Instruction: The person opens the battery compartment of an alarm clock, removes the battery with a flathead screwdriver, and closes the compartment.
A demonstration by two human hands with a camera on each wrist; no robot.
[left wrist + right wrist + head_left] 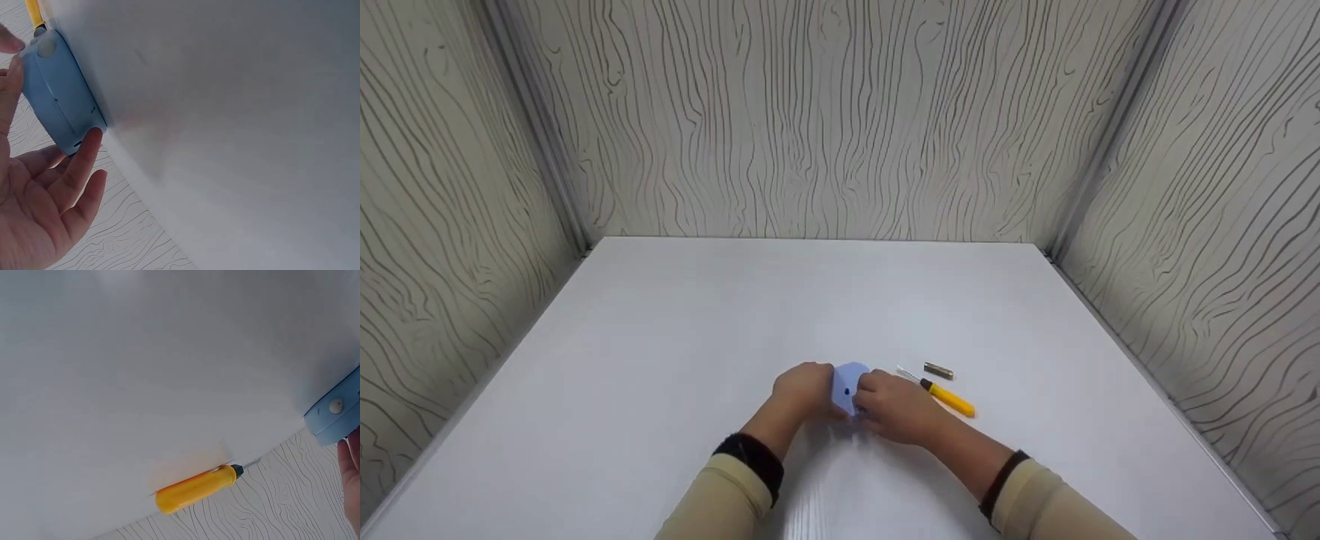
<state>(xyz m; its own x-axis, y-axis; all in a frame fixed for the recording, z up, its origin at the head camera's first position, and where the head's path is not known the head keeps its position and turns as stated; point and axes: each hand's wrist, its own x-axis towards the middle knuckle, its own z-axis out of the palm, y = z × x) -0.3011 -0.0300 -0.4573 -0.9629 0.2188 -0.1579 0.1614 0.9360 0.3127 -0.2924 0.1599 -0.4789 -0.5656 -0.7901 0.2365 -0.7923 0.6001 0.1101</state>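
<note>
A light blue plastic case (851,379) with a small dark spot on its upward face stands on the table between both hands. Round pale knobs or feet and a seam show along its side in the left wrist view. My left hand (804,390) grips its left side, fingers spread along the edge. At the right side, my right hand (901,407) holds it with bent fingers; what lies under those fingertips is hidden. Right of that hand lies a screwdriver (950,399) with a yellow handle. A brownish cylindrical battery (939,370) rests just behind the screwdriver.
The white table (697,315) carries all these things. Panels with a wood-grain pattern rise at the back (817,120), left (427,225) and right (1222,225).
</note>
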